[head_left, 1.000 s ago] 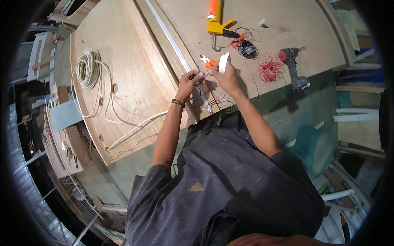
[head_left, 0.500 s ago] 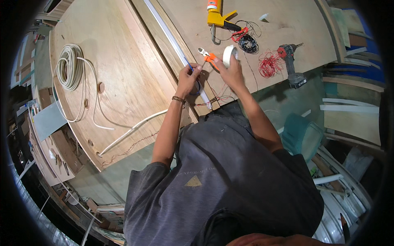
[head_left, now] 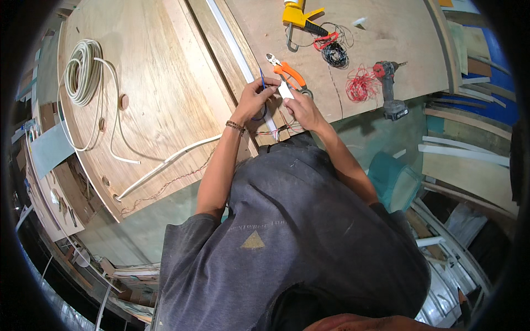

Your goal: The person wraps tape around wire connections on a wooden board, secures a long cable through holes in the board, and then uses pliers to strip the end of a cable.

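Observation:
My left hand [head_left: 254, 102] is closed around a thin blue wire [head_left: 262, 77], whose tip sticks up past the fingers while a loop of it hangs below. In my right hand [head_left: 305, 110] is a roll of white tape [head_left: 285, 91], held edge-on near the left fingertips. Just beyond it, diagonal cutting pliers [head_left: 290, 73] with orange handles lie on the board, jaws pointing away from me. A white strip [head_left: 229, 41] runs along the board under my left hand. Thin red and dark wires [head_left: 281, 129] come out close to my shirt.
A coil of cream cable [head_left: 83, 71] lies on the left wooden panel [head_left: 154, 94]. On the right are a yellow caulking gun [head_left: 301, 18], a black wire bundle [head_left: 334, 55] with a red-handled tool [head_left: 326, 41], a red wire tangle [head_left: 361, 84] and a cordless drill [head_left: 389, 88].
My right hand has put the orange pliers down on the board and kept the tape roll, bringing it left beside the blue wire. The view has shifted slightly.

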A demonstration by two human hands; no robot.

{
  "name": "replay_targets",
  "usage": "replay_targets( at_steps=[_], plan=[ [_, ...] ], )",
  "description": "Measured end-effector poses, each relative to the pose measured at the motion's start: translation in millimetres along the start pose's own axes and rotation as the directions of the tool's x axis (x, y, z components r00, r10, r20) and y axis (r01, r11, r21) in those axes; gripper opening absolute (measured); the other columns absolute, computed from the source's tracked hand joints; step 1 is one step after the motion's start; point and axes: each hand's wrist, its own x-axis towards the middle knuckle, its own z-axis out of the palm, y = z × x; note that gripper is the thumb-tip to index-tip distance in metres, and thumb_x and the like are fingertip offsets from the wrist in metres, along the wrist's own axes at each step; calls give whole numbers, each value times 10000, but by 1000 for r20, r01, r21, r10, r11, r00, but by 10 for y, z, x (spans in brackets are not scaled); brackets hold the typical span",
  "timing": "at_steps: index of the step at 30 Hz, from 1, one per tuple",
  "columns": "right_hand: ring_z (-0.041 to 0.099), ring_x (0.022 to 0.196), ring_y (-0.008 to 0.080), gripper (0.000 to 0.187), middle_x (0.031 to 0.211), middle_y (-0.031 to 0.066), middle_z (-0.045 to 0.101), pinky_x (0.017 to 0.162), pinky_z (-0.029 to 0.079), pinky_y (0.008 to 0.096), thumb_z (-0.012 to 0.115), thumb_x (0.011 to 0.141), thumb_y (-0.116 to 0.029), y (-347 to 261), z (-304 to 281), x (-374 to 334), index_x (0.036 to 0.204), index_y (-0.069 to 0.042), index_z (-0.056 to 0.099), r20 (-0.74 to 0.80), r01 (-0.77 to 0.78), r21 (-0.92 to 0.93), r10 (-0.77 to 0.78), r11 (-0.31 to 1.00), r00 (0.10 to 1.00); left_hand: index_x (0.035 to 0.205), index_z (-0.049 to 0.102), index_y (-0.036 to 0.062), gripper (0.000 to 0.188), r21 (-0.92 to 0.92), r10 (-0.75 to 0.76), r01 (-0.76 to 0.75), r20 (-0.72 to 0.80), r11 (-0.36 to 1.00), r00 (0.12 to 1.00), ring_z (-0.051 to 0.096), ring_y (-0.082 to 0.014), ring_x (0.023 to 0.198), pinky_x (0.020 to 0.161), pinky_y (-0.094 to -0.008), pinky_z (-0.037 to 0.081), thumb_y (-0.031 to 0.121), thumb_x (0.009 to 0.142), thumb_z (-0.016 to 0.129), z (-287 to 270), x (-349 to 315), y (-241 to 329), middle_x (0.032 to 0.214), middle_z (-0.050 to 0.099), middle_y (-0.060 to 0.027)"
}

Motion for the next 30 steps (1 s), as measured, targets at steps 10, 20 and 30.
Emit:
replay_targets(
  at_steps=[10,20,30],
  plan=[
    [620,874,470,323,905,287,629,726,463,491,538,982,-282,-20,-46,-69,1076,23,591,15,99,-208,-98,973,995,1003,708,-8,292,109,59,-50,-75,993,995,574,-73,759,693,-249,472,228,871,819,123,48,-90,827,675,-9],
    [626,689,340,321,725,189,607,646,453,430,519,1019,-298,-27,-66,-154,1044,7,615,-61,27,-134,-36,991,997,1072,684,4,235,74,22,-18,-55,997,998,600,-80,819,741,-251,489,194,944,737,44,37,-123,900,677,2],
    [609,580,260,305,605,114,567,592,455,399,501,1012,-257,-81,50,-54,939,7,635,-90,180,-97,-188,979,978,1195,637,24,234,-19,64,-62,85,998,994,576,-81,896,825,-244,479,94,973,655,-98,43,-158,1003,644,6]
  ],
)
